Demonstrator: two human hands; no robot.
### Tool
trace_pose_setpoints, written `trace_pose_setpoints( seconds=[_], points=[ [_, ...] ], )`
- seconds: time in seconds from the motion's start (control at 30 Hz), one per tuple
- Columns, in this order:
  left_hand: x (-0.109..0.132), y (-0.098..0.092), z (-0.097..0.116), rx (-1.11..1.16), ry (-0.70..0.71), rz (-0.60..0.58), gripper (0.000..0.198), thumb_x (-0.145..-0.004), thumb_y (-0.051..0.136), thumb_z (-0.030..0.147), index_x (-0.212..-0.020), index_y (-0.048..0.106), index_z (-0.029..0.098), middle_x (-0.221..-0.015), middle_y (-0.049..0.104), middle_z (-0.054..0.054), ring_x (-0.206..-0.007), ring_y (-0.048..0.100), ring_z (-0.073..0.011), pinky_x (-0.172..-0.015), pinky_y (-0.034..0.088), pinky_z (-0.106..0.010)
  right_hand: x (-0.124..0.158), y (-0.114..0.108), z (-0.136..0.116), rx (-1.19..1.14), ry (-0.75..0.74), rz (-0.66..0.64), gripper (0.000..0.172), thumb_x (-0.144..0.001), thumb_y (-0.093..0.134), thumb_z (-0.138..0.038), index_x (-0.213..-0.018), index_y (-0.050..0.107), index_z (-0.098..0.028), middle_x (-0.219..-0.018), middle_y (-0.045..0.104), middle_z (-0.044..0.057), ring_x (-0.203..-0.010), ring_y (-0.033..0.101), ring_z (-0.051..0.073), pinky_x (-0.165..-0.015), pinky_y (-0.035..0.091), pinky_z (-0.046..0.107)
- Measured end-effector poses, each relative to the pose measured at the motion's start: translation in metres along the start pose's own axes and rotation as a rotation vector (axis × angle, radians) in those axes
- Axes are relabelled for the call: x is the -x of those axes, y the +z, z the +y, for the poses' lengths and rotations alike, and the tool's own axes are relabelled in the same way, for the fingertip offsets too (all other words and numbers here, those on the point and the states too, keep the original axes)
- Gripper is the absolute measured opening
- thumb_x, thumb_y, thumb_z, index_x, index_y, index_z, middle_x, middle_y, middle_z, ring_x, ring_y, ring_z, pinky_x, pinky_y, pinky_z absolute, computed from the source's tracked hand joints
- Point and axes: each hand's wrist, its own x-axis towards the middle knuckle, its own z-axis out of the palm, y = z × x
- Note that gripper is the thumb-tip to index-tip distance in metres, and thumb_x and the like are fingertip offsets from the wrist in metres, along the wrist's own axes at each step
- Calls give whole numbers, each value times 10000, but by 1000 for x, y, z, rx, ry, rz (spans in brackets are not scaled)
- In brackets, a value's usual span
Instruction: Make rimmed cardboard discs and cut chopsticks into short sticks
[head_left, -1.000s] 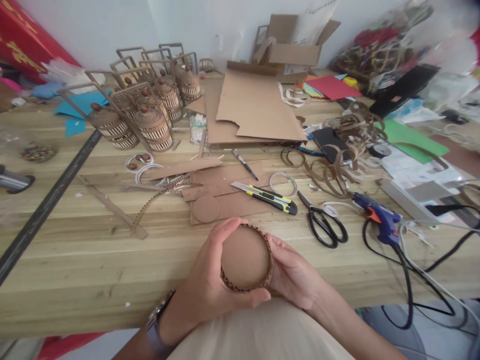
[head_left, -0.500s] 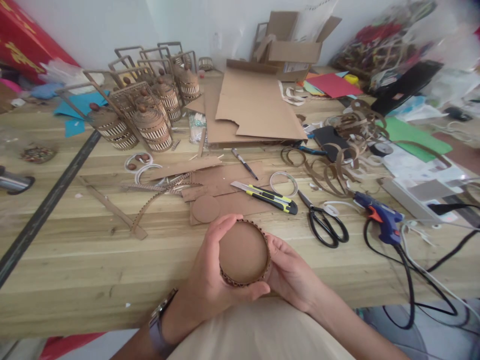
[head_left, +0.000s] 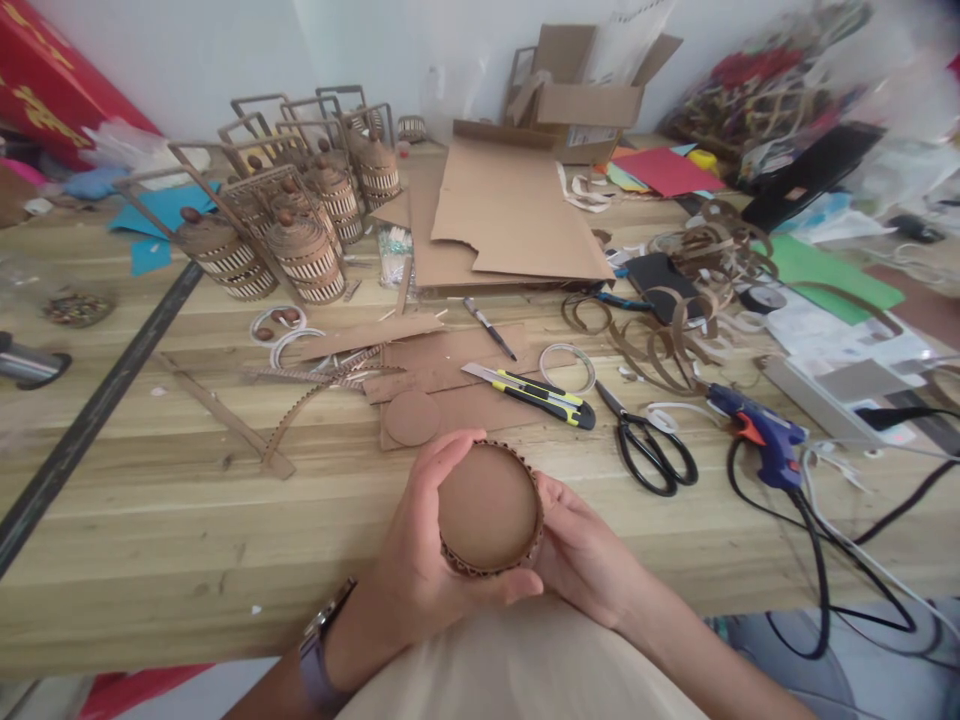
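A round cardboard disc with a corrugated rim is held over the near edge of the wooden table. My left hand curls round its left side, thumb under the front edge and fingers over the top. My right hand presses against its right side with fingers wrapped on the rim. A smaller flat cardboard circle lies on cardboard pieces just beyond my hands.
A yellow-black utility knife, black scissors and a blue glue gun with trailing cable lie to the right. Several cardboard lanterns stand at back left. Cardboard sheets and curled strips fill the back.
Both hands keep hold of the disc and have shifted slightly; the disc has turned a little in place. Nothing else has moved.
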Motion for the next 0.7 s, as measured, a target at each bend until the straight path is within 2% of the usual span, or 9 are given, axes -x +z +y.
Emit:
trace_pose_setpoints(
  seconds=[0.1,0.2,0.37,0.5,0.6,0.7],
  points=[
    [0,3,-4,59,10,71,995,-649,814,553,-1447,290,273,-1394,497,-173,-1241,553,-308,-1002,491,-465,1,0,0,18,-33,33,322,-699,819,-471,-710,627,-214,-699,633,-14,-638,531,137,-614,434,248],
    [1,4,-5,73,28,90,1047,-616,803,595,-1455,266,273,-1382,502,-183,-1229,566,-308,-989,504,-457,2,1,0,45,-51,45,328,-695,814,-498,-755,649,-221,-727,657,-3,-653,553,149,-615,449,256],
    [4,4,-3,48,-19,45,1049,-610,830,555,-1459,281,277,-1400,481,-173,-1277,520,-329,-1034,466,-488,2,0,0,18,-29,41,331,-666,837,-495,-723,652,-226,-704,627,-17,-663,538,136,-648,455,241],
    [4,1,-4,56,-60,15,1087,-620,825,549,-1491,224,300,-1427,464,-165,-1279,518,-326,-1024,471,-471,0,-2,0,-3,1,54,339,-656,846,-485,-749,653,-223,-753,633,-17,-686,532,134,-665,455,245],
    [2,-4,-4,63,-93,-35,1128,-583,847,544,-1496,214,349,-1466,442,-129,-1322,472,-331,-1078,415,-486,0,-5,1,15,-31,91,331,-694,826,-472,-734,626,-212,-724,583,-32,-654,478,111,-622,421,215],
    [0,-9,-1,197,-233,-100,1003,-641,799,582,-1473,283,362,-1510,411,-95,-1353,434,-320,-1102,389,-471,-1,-8,1,58,-85,87,342,-724,806,-472,-720,593,-205,-674,512,-48,-618,424,97,-593,388,198]
  ],
)
